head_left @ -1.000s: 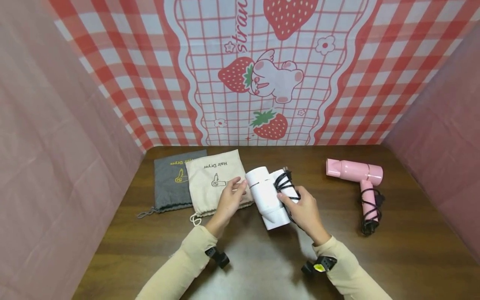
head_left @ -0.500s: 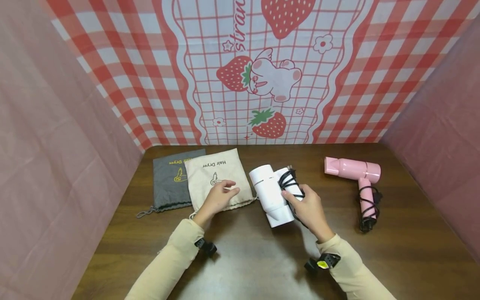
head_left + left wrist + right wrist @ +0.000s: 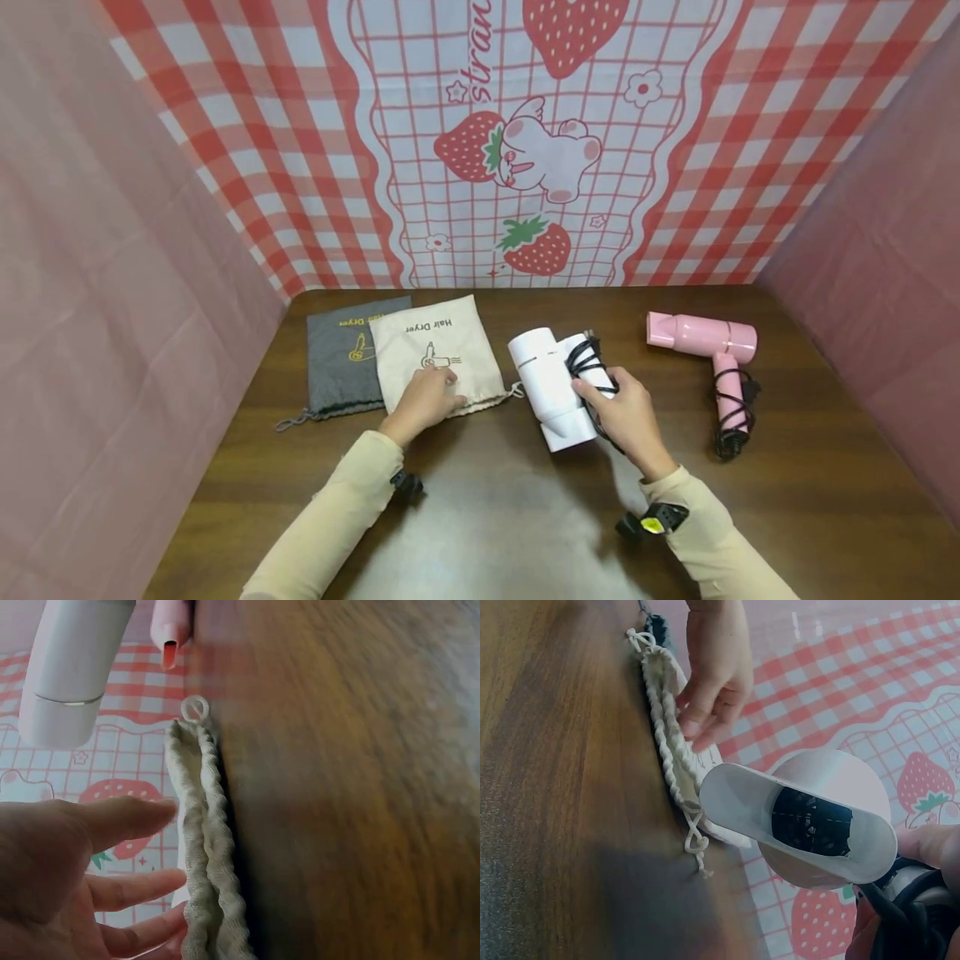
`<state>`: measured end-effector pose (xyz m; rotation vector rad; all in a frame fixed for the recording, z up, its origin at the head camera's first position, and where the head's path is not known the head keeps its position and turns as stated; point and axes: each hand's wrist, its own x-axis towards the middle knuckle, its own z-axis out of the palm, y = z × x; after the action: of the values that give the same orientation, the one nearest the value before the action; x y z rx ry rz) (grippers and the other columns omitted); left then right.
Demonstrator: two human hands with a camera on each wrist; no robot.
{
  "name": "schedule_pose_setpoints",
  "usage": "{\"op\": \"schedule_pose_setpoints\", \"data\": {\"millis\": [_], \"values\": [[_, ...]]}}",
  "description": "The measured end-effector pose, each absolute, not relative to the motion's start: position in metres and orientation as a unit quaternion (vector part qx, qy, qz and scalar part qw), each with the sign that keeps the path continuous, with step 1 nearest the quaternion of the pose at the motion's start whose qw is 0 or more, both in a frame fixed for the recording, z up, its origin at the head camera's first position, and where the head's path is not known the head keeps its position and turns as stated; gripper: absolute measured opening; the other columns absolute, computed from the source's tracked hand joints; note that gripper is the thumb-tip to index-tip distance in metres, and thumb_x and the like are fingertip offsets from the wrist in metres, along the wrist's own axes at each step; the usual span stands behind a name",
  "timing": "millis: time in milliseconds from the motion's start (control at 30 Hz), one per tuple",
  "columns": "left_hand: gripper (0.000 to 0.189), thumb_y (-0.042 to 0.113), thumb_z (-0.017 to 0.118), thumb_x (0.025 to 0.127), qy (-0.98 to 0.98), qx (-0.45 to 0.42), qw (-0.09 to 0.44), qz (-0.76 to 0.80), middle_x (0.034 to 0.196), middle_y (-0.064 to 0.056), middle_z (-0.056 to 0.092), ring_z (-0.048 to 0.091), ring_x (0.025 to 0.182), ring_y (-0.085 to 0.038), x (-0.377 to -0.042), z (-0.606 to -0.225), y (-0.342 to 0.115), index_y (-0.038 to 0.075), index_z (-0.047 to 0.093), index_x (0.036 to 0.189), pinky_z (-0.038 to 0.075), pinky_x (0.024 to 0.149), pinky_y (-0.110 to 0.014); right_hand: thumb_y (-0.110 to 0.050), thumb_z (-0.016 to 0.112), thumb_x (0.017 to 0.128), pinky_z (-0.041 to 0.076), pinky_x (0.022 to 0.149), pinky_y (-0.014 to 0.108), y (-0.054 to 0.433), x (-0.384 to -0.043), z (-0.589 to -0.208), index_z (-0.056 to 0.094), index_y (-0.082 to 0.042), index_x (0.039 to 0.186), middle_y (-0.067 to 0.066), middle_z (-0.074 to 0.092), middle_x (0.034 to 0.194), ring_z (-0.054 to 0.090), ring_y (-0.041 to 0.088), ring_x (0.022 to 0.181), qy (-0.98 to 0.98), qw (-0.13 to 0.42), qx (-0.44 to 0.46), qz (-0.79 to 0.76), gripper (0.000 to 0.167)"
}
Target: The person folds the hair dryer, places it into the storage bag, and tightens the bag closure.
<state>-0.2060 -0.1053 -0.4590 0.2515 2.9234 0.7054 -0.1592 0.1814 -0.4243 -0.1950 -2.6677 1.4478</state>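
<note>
My right hand (image 3: 630, 417) grips the folded white hair dryer (image 3: 551, 387) by its handle, above the table. A black cord (image 3: 585, 358) is wound round that handle. In the right wrist view the dryer's flat nozzle (image 3: 802, 817) faces the camera. Over the front edge of the cream drawstring bag (image 3: 450, 333) is my left hand (image 3: 425, 400). Seen from the left wrist, its fingers (image 3: 135, 889) reach straight to the bag's gathered mouth (image 3: 199, 825), which gapes slightly. The bag lies flat, with "Hair Dryer" printed on it.
A grey drawstring bag (image 3: 341, 358) lies partly under the cream one. At the right a pink hair dryer (image 3: 705, 337) with a cord round its handle rests on the wooden table (image 3: 517, 525). A checked strawberry cloth (image 3: 540, 167) hangs behind.
My left hand has left the white hair dryer's side and moved left and down to the cream bag's mouth. The right hand has shifted slightly right with the dryer.
</note>
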Motion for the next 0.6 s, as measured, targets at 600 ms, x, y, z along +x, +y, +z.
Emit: {"op": "schedule_pose_setpoints", "data": {"millis": [600], "values": [[0.015,0.020,0.076,0.082,0.969,0.152,0.059,0.185,0.089,-0.005,0.065,0.060,0.086,-0.022,-0.2066,-0.4632,-0.1146,0.009,0.073,0.091,0.051,0.082,-0.037,-0.033,0.072,0.088,0.044,0.050,0.024,0.1852,-0.1556,-0.4277,0.058,0.005,0.112,0.004,0.056,0.070,0.051,0.010,0.053,-0.870,0.035,-0.074,0.487,0.047]]}}
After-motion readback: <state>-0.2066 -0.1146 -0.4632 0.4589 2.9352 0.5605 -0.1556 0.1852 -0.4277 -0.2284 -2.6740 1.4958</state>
